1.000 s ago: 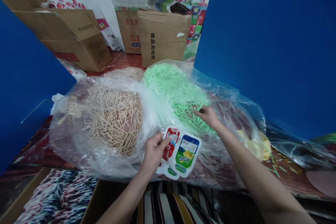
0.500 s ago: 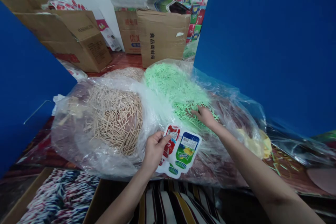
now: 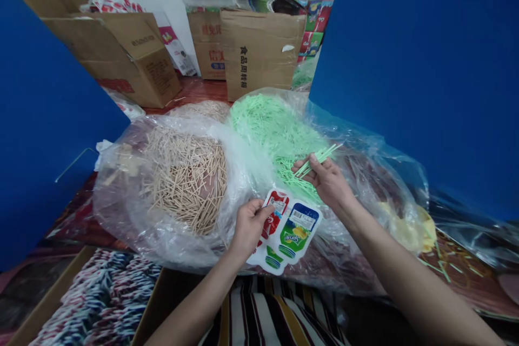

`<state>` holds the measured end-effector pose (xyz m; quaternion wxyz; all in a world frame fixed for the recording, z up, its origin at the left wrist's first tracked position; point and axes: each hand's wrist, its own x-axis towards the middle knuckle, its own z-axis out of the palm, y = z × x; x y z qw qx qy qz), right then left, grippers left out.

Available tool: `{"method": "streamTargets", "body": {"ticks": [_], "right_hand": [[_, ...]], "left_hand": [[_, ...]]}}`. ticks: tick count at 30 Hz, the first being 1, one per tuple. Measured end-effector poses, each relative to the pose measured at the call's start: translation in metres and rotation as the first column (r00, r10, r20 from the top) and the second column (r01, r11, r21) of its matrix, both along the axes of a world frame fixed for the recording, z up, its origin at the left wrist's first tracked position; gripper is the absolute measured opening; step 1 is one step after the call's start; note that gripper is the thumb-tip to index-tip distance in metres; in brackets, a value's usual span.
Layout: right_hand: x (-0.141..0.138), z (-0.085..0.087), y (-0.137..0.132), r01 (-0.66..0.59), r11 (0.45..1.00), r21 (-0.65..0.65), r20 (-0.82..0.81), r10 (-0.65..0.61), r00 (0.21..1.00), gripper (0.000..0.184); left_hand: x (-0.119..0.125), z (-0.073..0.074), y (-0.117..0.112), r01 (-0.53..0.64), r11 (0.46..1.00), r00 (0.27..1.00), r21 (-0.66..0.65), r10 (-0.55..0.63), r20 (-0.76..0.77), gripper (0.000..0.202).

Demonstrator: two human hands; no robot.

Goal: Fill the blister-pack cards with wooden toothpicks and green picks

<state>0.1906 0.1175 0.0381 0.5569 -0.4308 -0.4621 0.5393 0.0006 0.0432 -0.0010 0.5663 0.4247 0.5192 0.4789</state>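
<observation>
My right fingers (image 3: 320, 168) are pinching green sticks (image 3: 327, 153) beyond the Sprite-printed card (image 3: 297, 231), long axes slanting away rightward; left fingers (image 3: 264, 213) are pinching the red card (image 3: 278, 211) left of it.

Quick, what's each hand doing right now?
Left hand: closed, holding red and green printed packets.
Right hand: closed, holding a few green sticks.

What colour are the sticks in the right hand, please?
The sticks are light green; see the head view.
</observation>
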Motion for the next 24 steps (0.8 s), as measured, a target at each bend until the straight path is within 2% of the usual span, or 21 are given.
{"method": "streamTargets", "body": {"ticks": [2,5,10,12,16,18,21,24], "right_hand": [[-0.012,0.014,-0.013,-0.066,0.997,0.031,0.013,0.066,0.998,0.034],[-0.023,0.026,-0.027,-0.139,0.988,0.068,0.125,0.130,0.984,0.033],[-0.030,0.031,-0.032,-0.185,0.979,0.087,0.367,0.141,0.919,0.033],[-0.033,0.029,-0.032,-0.184,0.981,0.059,0.404,0.145,0.903,0.035],[-0.038,0.027,-0.031,-0.274,0.955,-0.115,0.326,0.297,0.897,0.040],[-0.039,0.029,-0.031,-0.293,0.945,-0.146,0.236,0.321,0.917,0.036],[-0.037,0.034,-0.029,-0.300,0.949,-0.099,0.104,0.310,0.945,0.033],[-0.034,0.037,-0.027,-0.291,0.957,0.005,0.158,0.287,0.945,0.028]], "left_hand": [[0.001,0.000,0.000,0.023,1.000,0.999,-0.010,-0.022,0.044,0.028],[0.002,-0.001,0.000,0.046,0.999,0.995,-0.028,-0.043,0.094,0.024],[0.005,0.005,0.000,0.007,1.000,0.993,-0.025,-0.004,0.115,0.022],[0.007,0.008,0.001,-0.022,1.000,0.995,-0.009,0.023,0.099,0.021],[0.010,0.010,0.004,-0.040,0.999,0.991,0.001,0.039,0.132,0.019],[0.010,0.009,0.005,-0.025,1.000,0.981,-0.012,0.026,0.195,0.018],[0.010,0.006,0.007,0.008,0.999,0.957,-0.047,0.006,0.288,0.021],[0.010,0.005,0.008,0.026,0.997,0.938,-0.075,0.001,0.347,0.026]]}}
